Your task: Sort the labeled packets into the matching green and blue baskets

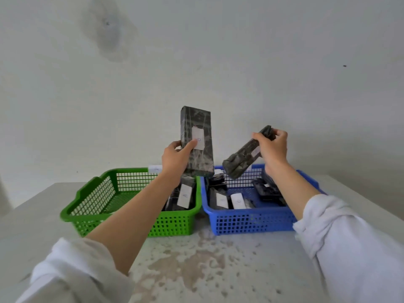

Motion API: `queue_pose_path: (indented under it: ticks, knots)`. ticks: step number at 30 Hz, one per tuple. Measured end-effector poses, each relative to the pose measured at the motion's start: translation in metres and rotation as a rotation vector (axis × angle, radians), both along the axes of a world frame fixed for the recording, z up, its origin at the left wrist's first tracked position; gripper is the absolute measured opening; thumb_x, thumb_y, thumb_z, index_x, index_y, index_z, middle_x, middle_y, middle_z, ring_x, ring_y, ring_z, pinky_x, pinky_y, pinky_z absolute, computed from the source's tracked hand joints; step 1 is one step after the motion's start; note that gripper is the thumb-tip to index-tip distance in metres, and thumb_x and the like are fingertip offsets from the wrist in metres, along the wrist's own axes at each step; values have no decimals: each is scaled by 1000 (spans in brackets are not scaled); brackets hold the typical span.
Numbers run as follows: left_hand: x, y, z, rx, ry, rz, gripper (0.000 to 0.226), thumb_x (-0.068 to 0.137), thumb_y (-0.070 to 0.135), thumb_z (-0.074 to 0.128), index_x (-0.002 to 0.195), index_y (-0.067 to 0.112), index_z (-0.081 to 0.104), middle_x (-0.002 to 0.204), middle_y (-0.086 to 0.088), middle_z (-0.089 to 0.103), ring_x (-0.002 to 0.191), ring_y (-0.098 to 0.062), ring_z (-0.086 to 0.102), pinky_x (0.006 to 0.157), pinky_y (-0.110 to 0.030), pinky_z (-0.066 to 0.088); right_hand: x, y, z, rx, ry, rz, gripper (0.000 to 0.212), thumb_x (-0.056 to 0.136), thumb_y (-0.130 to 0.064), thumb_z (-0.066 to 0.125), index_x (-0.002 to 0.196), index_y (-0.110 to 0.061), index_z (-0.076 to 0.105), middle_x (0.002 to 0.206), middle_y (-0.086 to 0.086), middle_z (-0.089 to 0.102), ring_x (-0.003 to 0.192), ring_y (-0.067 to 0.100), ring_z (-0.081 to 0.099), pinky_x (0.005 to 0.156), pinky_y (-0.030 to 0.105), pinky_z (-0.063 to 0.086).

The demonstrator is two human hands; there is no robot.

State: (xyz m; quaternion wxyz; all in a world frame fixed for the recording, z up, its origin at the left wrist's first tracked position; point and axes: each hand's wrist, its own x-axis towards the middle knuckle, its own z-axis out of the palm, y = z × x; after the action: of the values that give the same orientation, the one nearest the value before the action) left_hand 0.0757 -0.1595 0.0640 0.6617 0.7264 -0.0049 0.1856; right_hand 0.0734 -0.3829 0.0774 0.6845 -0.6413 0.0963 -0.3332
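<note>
Packets (215, 199) lie in both baskets, mid-frame. Your left hand (177, 158) grips an upright packet (196, 138) above the green basket (96, 193); your right hand (272, 147) pinches a tilted packet (240, 160) over the blue basket (251, 221).

The head camera looks forward and down from close. It faces the green basket (175, 225), blue basket (251, 221) and wall (218, 51).
</note>
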Motion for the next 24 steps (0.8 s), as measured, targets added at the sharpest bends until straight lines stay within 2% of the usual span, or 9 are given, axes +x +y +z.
queue_pose_path:
  ticks: [3, 5, 6, 9, 12, 15, 17, 20, 24]
  knots:
    - [-2, -39, -3, 6, 18, -145, 57, 76, 49, 69, 120, 15, 57, 90, 1, 70, 79, -12, 67, 59, -24, 55, -9, -46, -8, -6, 41, -28, 45, 74, -19, 71, 109, -19, 42, 104, 9, 57, 86, 26, 62, 69, 40, 56]
    - [-1, -61, -8, 28, 48, -254, 57, 76, 46, 71, 122, 15, 58, 92, -5, 72, 83, -21, 70, 73, -38, 59, -14, -70, -13, -18, 35, -68, 44, 74, -16, 71, 107, -20, 42, 99, 4, 55, 81, 20, 60, 63, 34, 52]
    - [0, -71, -11, 58, 58, -298, 55, 77, 43, 71, 122, 16, 58, 91, -6, 72, 82, -22, 71, 74, -39, 59, -16, -80, -16, -23, 29, -86, 44, 74, -16, 71, 107, -20, 42, 97, 3, 54, 76, 16, 59, 60, 30, 49]
    - [7, -95, -22, 149, 81, -418, 53, 82, 37, 69, 129, 17, 55, 86, 1, 68, 79, -19, 68, 71, -32, 59, -19, -103, -21, -57, 24, -160, 43, 74, -16, 70, 108, -20, 43, 103, 4, 53, 69, 10, 55, 53, 22, 42]
    - [15, -118, -33, 223, 97, -458, 54, 85, 38, 65, 131, 13, 53, 77, 15, 58, 67, -1, 58, 52, -13, 51, -20, -120, -24, -146, 42, -235, 47, 73, -18, 69, 113, -20, 44, 116, 8, 52, 95, 22, 56, 52, 21, 40]
    - [20, -139, -43, 241, 171, -528, 58, 87, 39, 61, 136, 13, 43, 94, 2, 61, 78, -9, 61, 60, -20, 50, -19, -132, -26, -217, 55, -262, 50, 73, -17, 69, 117, -19, 45, 119, 10, 51, 103, 28, 55, 71, 42, 53]
    - [21, -151, -50, 255, 221, -609, 56, 88, 37, 61, 136, 18, 40, 111, -8, 59, 85, -15, 60, 66, -26, 50, -19, -138, -28, -229, 53, -273, 51, 73, -16, 69, 118, -19, 45, 119, 10, 51, 103, 28, 55, 82, 50, 53]
    - [27, -160, -56, 275, 270, -754, 43, 90, 28, 60, 130, 19, 47, 105, -1, 61, 83, -11, 62, 62, -20, 51, -18, -143, -29, -238, 12, -312, 50, 73, -15, 68, 117, -19, 46, 120, 8, 50, 99, 23, 54, 76, 39, 52]
    - [37, -159, -56, 527, 293, -861, 32, 91, 29, 59, 122, 22, 56, 93, 14, 59, 82, -2, 54, 68, -14, 39, -19, -150, -30, -298, -25, -406, 48, 75, -12, 68, 118, -14, 48, 119, 5, 48, 90, 15, 46, 67, 18, 36]
